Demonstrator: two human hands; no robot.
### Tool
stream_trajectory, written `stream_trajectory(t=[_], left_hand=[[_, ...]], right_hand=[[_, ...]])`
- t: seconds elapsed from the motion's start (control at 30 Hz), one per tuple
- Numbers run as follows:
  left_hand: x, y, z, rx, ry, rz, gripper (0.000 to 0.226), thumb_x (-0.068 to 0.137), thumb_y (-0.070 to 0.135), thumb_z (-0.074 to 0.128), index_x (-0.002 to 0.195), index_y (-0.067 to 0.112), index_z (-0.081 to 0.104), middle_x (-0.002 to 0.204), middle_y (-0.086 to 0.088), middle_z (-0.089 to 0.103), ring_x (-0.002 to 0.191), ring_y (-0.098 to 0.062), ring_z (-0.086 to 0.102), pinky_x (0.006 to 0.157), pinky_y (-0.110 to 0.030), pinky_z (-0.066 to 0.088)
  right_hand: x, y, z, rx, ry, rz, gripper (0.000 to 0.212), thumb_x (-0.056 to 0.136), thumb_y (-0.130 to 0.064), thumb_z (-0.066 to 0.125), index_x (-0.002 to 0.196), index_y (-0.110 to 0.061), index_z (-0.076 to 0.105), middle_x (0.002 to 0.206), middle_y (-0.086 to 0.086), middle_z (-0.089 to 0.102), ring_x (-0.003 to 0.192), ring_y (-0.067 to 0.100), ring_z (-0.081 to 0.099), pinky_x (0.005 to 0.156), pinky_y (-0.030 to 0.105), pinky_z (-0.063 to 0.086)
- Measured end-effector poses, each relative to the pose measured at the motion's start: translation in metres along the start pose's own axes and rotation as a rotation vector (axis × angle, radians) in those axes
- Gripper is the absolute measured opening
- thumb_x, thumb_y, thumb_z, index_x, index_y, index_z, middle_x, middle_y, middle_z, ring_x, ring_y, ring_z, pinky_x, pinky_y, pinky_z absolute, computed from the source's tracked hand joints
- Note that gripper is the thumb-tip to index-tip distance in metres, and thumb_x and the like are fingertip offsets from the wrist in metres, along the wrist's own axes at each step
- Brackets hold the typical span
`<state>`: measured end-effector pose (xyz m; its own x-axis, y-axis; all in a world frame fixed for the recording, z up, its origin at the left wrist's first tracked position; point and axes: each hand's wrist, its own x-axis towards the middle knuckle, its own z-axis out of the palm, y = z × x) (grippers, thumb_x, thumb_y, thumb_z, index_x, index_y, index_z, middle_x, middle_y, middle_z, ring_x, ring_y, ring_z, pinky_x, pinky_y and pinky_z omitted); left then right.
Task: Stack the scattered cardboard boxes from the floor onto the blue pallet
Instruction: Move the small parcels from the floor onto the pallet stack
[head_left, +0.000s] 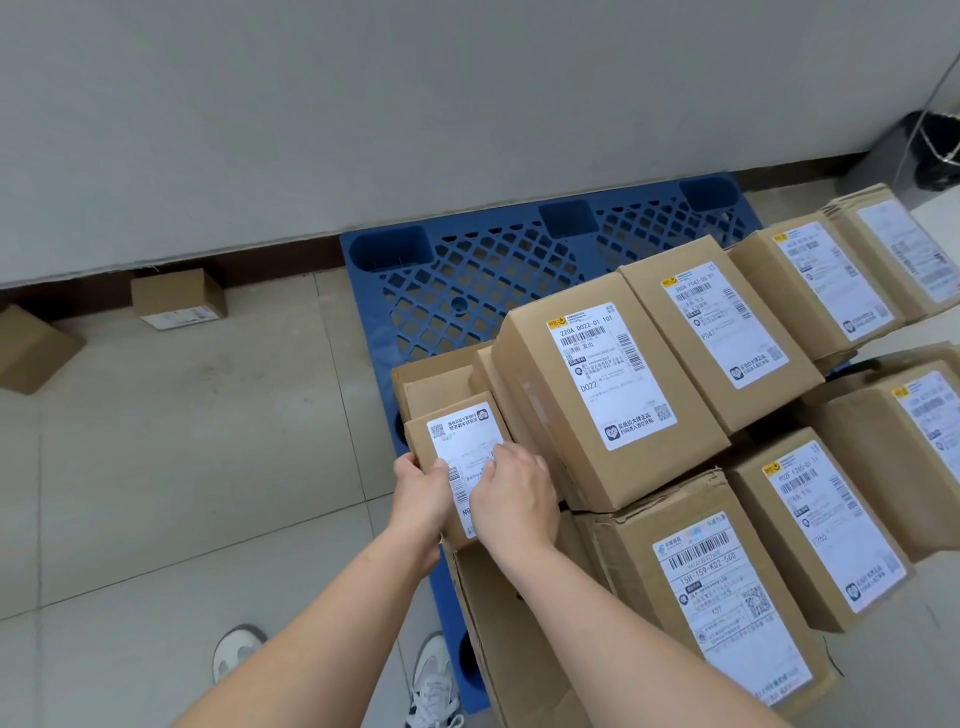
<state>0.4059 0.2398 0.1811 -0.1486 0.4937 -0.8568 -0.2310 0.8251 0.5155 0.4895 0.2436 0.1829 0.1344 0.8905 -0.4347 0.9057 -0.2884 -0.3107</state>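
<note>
Grey wall (363, 104) above tiled floor (182, 467) (black bin (935, 156) at right).

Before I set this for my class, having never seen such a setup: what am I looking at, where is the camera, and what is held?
There is no machine here: the grip is a person's two bare hands. The single picture comes from a camera worn on the head, looking forward and down, so the arms reach in from the bottom. The left hand grips the left edge of a small box with a white label; the right hand lies on top of it, and whether it also clasps it I cannot tell. Beside it, labelled boxes stand stacked on the blue pallet by the wall. Two loose boxes lie on the tiled floor at the left. The person's shoes show below.
</note>
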Motion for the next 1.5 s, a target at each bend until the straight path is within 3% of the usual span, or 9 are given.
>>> stream_trajectory(t=[0.2, 0.47, 0.6, 0.8, 0.83, 0.87, 1.1, 1.23, 1.5], left_hand=[[-0.003, 0.004, -0.010, 0.051, -0.022, 0.013, 0.042, 0.102, 0.025, 0.036, 0.142, 0.015, 0.030, 0.088, 0.013, 0.050, 0.077, 0.000, 0.047, 0.080, -0.035, 0.037], [-0.011, 0.023, -0.023, 0.111, -0.031, 0.082, 0.029, 0.104, 0.021, 0.031, 0.128, 0.014, 0.045, 0.097, 0.008, 0.057, 0.074, 0.001, 0.047, 0.056, -0.016, 0.033], [-0.013, 0.045, -0.048, 0.119, -0.011, 0.117, 0.040, 0.104, 0.021, 0.029, 0.143, 0.013, 0.037, 0.126, -0.003, 0.055, 0.101, -0.013, 0.051, 0.087, -0.025, 0.039], [-0.007, 0.080, -0.095, 0.023, 0.027, 0.132, 0.027, 0.103, 0.023, 0.030, 0.111, 0.015, 0.055, 0.102, -0.005, 0.054, 0.096, -0.012, 0.028, 0.098, -0.031, 0.034], [-0.006, 0.087, -0.104, 0.028, 0.035, 0.142, 0.026, 0.102, 0.023, 0.030, 0.103, 0.015, 0.055, 0.132, 0.001, 0.031, 0.132, -0.022, 0.038, 0.098, -0.032, 0.035], [-0.004, 0.094, -0.113, 0.019, 0.048, 0.147, 0.023, 0.101, 0.024, 0.030, 0.096, 0.017, 0.052, 0.091, 0.011, 0.028, 0.096, -0.020, 0.049, 0.097, -0.032, 0.035], [0.006, 0.146, -0.192, -0.103, 0.090, 0.214, 0.022, 0.101, 0.030, 0.034, 0.108, 0.021, 0.052, 0.108, 0.007, 0.047, 0.105, -0.012, 0.040, 0.105, -0.037, 0.033], [0.010, 0.180, -0.243, -0.147, 0.104, 0.275, 0.025, 0.101, 0.031, 0.034, 0.081, 0.028, 0.047, 0.092, 0.012, 0.045, 0.099, -0.012, 0.039, 0.100, -0.033, 0.033], [0.032, 0.231, -0.337, -0.230, 0.188, 0.346, 0.040, 0.102, 0.035, 0.035, 0.137, 0.018, 0.046, 0.136, 0.003, 0.047, 0.128, -0.014, 0.040, 0.114, -0.044, 0.028]], right_hand=[[-0.001, -0.004, -0.005, 0.035, -0.011, 0.017, 0.034, 0.096, -0.014, 0.040, 0.128, -0.012, 0.051, 0.133, 0.002, 0.052, 0.121, 0.022, 0.044, 0.093, 0.032, 0.040], [0.004, -0.023, -0.028, 0.095, 0.038, 0.008, 0.039, 0.097, -0.015, 0.037, 0.135, -0.018, 0.048, 0.130, 0.001, 0.054, 0.120, 0.021, 0.046, 0.094, 0.034, 0.041], [0.008, -0.040, -0.036, 0.130, 0.077, -0.020, 0.039, 0.101, -0.018, 0.032, 0.138, -0.019, 0.046, 0.133, -0.001, 0.053, 0.122, 0.018, 0.046, 0.097, 0.032, 0.039], [0.011, -0.094, -0.043, 0.212, 0.095, -0.100, 0.039, 0.102, -0.020, 0.032, 0.140, -0.019, 0.043, 0.135, 0.000, 0.052, 0.125, 0.018, 0.045, 0.100, 0.031, 0.036], [0.012, -0.105, -0.043, 0.222, 0.094, -0.112, 0.039, 0.102, -0.021, 0.031, 0.140, -0.018, 0.044, 0.135, 0.001, 0.052, 0.125, 0.019, 0.045, 0.100, 0.031, 0.036], [0.013, -0.117, -0.043, 0.231, 0.093, -0.123, 0.039, 0.102, -0.022, 0.031, 0.139, -0.018, 0.044, 0.135, 0.001, 0.052, 0.125, 0.019, 0.045, 0.100, 0.032, 0.036], [0.023, -0.206, -0.036, 0.269, 0.114, -0.175, 0.038, 0.103, -0.029, 0.032, 0.137, -0.018, 0.046, 0.134, 0.000, 0.054, 0.125, 0.018, 0.046, 0.099, 0.034, 0.037], [0.029, -0.266, -0.031, 0.307, 0.117, -0.200, 0.039, 0.103, -0.032, 0.033, 0.137, -0.020, 0.047, 0.133, 0.000, 0.054, 0.123, 0.018, 0.047, 0.098, 0.035, 0.038], [0.044, -0.379, -0.007, 0.359, 0.097, -0.295, 0.038, 0.102, -0.033, 0.033, 0.134, -0.020, 0.050, 0.130, -0.001, 0.055, 0.118, 0.017, 0.050, 0.094, 0.031, 0.038]])
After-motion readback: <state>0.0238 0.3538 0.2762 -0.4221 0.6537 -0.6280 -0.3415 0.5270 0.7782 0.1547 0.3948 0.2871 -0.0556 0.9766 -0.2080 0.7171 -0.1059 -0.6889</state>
